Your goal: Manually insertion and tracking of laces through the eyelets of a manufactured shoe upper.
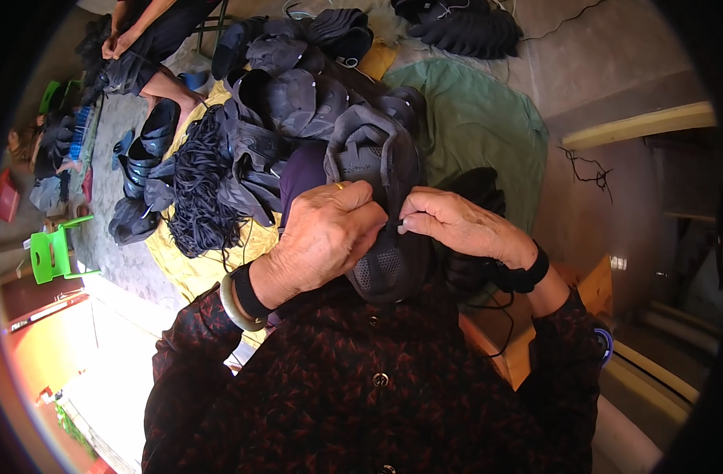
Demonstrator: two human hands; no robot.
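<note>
One dark shoe (pixel 386 172) lies just ahead of the wearer's patterned shirt (pixel 377 347), toe toward it, between both hands. From where I stand it looks light: the mesh toe (pixel 379 271) should dent under a thumb, the padded collar (pixel 364 118) should fold softly, and nothing seems slippery or fragile. I'd steady it by the firmer sides and keep pressure off the mesh. The left hand (pixel 330 235) curls over one side, fingers bunched; I cannot tell what they pinch. The right hand (pixel 460 225) presses thumb and forefinger together on a small dark tip (pixel 401 224), likely a lace end, thin and limp. Beyond sit a heap of laces (pixel 207 186), piled shoes (pixel 294 99) and a co-worker's hands (pixel 118 46).
</note>
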